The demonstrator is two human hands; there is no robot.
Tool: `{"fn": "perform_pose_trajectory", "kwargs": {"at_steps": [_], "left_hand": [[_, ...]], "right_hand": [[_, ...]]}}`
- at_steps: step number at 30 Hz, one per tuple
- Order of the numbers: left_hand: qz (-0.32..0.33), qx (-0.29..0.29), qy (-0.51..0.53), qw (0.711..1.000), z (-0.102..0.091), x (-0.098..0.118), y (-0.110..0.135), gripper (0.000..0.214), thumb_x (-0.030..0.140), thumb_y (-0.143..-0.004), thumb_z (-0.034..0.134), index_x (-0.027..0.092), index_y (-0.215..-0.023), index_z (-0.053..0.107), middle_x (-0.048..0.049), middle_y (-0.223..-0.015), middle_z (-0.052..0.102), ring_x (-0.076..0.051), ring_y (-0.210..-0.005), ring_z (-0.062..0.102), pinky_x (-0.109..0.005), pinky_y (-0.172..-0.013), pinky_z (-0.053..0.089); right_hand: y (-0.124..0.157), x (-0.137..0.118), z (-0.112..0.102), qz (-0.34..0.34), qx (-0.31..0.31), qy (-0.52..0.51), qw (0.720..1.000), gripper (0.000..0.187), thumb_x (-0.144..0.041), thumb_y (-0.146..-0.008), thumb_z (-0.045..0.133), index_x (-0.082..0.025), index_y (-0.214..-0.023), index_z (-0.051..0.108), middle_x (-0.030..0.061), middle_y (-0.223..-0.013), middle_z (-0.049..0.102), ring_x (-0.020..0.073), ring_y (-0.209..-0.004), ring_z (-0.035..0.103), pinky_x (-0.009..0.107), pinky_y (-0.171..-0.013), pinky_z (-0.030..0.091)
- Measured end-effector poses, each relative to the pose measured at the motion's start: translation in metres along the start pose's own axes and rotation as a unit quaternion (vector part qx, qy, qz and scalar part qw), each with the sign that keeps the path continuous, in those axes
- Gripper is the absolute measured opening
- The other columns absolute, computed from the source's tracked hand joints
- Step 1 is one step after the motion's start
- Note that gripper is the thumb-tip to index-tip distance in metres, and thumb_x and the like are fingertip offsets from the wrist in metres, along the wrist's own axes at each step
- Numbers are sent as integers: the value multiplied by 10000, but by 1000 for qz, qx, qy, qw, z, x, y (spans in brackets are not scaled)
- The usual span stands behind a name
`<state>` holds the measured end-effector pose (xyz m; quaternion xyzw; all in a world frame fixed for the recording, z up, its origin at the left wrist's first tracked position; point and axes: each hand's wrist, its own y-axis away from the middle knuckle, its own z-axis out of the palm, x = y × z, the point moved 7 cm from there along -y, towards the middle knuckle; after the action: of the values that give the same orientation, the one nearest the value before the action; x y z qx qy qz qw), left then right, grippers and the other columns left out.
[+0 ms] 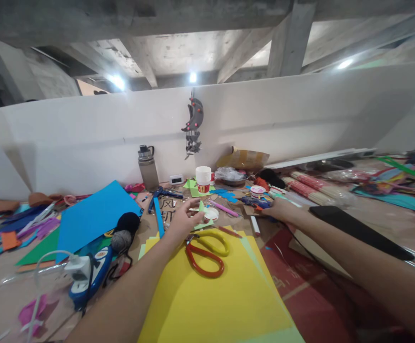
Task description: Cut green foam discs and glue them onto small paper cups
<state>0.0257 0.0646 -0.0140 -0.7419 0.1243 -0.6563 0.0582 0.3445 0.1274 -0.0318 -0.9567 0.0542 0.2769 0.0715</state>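
Observation:
My left hand (185,219) reaches forward over the table, fingers spread and open, just short of a light green paper piece (204,213) and a small white tape roll (212,214). Red and yellow scissors (206,250) lie on yellow paper sheets (211,295) right below that hand. My right hand (278,208) stretches further right, fingers curled over a blue tool (254,202); whether it grips the tool is unclear. A white stick (255,225) lies between the hands.
A blue sheet (93,216), black and grey yarn balls (125,228), a water bottle (148,167), paper cups (203,178), stick bundles (314,188) and a black flat piece (357,231) crowd the table. A white wall panel (264,119) closes the back.

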Motion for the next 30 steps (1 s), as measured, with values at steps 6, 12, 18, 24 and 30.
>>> {"fn": "perform_pose_trajectory", "kwargs": {"at_steps": [6, 12, 18, 24, 30], "left_hand": [[-10, -7, -4, 1000, 2, 3, 1, 471, 299, -731, 695, 163, -1162, 565, -129, -1272, 565, -109, -742, 632, -237, -639, 516], [-20, 25, 3, 999, -7, 6, 0, 512, 328, -686, 739, 163, -1142, 578, -126, -1194, 613, -137, -756, 640, -249, -614, 511], [-33, 73, 6, 997, -24, 9, 1, 507, 364, -694, 733, 145, -1129, 589, -128, -1048, 658, -186, -832, 658, -261, -622, 517], [-39, 49, -15, 998, -21, 5, -1, 535, 400, -719, 711, 133, -1159, 566, -126, -993, 663, -169, -796, 651, -263, -630, 514], [-51, 52, -33, 997, -16, 6, -1, 534, 397, -690, 733, 144, -1135, 581, -130, -1071, 647, -168, -785, 648, -260, -604, 509]], "right_hand": [[6, 4, -9, 38, -1, -120, 992, 197, -313, -629, 662, -211, -508, 545, 8, -413, 498, 177, -419, 493, 292, -412, 356], [23, -40, -13, -37, 10, -337, 941, 185, -309, -720, 613, -218, -878, 581, 53, -835, 671, 191, -678, 639, 313, -580, 529], [57, -114, -2, -166, -84, -431, 883, 321, -310, -707, 650, -239, -998, 534, 6, -742, 667, 194, -612, 627, 331, -575, 515], [77, -128, 11, -220, -102, -373, 896, 151, -349, -727, 616, -235, -806, 557, -3, -561, 593, 181, -492, 542, 304, -498, 421], [80, -125, 16, -274, -75, -295, 912, 195, -381, -768, 599, -218, -877, 595, 19, -624, 594, 202, -589, 544, 314, -581, 403]]}}
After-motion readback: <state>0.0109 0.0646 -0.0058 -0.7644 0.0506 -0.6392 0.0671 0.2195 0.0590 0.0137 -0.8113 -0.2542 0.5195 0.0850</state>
